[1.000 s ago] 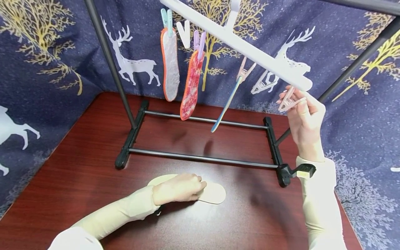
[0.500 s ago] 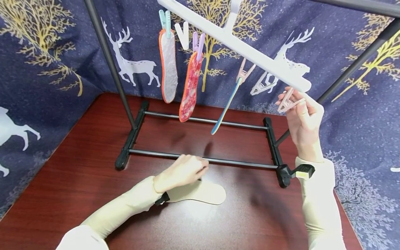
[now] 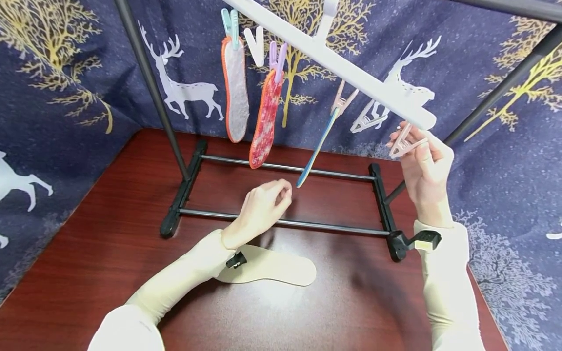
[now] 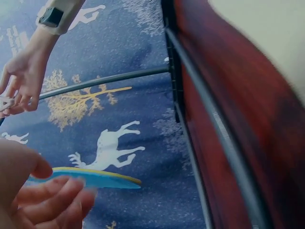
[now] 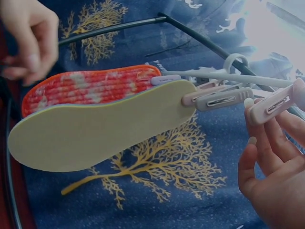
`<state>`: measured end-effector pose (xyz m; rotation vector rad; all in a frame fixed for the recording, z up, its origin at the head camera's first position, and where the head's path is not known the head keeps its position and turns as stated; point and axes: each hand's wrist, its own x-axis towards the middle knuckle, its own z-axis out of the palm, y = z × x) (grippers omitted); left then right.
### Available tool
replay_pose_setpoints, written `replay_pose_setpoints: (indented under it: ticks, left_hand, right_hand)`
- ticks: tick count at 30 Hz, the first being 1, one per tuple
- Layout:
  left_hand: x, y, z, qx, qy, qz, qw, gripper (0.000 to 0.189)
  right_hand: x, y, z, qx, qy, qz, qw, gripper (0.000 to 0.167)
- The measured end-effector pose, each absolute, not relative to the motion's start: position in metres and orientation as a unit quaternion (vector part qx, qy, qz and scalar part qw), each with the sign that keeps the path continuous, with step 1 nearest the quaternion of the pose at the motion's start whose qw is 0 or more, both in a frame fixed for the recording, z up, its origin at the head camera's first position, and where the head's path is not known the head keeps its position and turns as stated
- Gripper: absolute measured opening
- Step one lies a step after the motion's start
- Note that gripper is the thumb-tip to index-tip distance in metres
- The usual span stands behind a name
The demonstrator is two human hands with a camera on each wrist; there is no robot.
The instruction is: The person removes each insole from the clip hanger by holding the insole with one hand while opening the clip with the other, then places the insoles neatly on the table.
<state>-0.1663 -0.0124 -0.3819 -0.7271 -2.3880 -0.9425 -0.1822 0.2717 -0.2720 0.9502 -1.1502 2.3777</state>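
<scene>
My left hand [image 3: 263, 204], fingers loosely bent with nothing between them, hovers over the rack's front base bar. Behind that wrist a cream insole [image 3: 281, 268] lies flat on the table. In the left wrist view a blue-edged insole [image 4: 114, 180] hangs just past the left fingers. My right hand [image 3: 428, 165] is raised to the right end of the white hanger bar [image 3: 351, 68], its fingers around a pale pink clothespin [image 5: 274, 106]. That clothespin carries nothing. In the right wrist view, a pink clothespin [image 5: 190, 98] grips the hanging insole's cream face [image 5: 105, 131].
A grey-white insole [image 3: 237, 92] and a red patterned insole [image 3: 267, 122] hang from clothespins on the left. An unused white clothespin [image 3: 256, 46] is between them. A black rack [image 3: 173, 214] stands on the brown table [image 3: 88, 253], before a blue deer-print cloth [image 3: 114, 92].
My left hand has lifted off the cream insole and moved up and away over the front bar. The insole stays on the table. My right hand stays at the clothespin.
</scene>
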Motion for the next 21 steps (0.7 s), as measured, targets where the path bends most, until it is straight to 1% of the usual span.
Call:
replay_pose_setpoints:
  ticks: [3, 7, 9, 12, 17, 21]
  left_hand:
    - [-0.173, -0.008, -0.375, -0.260, -0.861, -0.364, 0.243, 0.014]
    - [-0.180, 0.001, -0.368, -0.264, -0.854, -0.383, 0.233, 0.028]
    - [-0.183, 0.007, -0.365, -0.269, -0.849, -0.390, 0.235, 0.031]
    - [-0.186, 0.015, -0.362, -0.280, -0.842, -0.378, 0.266, 0.031]
    - [-0.192, 0.025, -0.360, -0.281, -0.830, -0.344, 0.338, 0.026]
    - [-0.198, 0.031, -0.358, -0.263, -0.829, -0.338, 0.360, 0.030]
  right_hand:
    - [-0.183, 0.271, -0.273, 0.335, -0.400, 0.837, 0.164, 0.035]
    - [-0.183, 0.270, -0.273, 0.335, -0.397, 0.839, 0.163, 0.035]
    - [-0.183, 0.271, -0.274, 0.335, -0.397, 0.839, 0.164, 0.036]
    - [-0.184, 0.271, -0.274, 0.333, -0.398, 0.839, 0.165, 0.039]
    - [-0.185, 0.272, -0.275, 0.333, -0.401, 0.837, 0.167, 0.041]
    - [-0.185, 0.272, -0.276, 0.332, -0.400, 0.838, 0.165, 0.040]
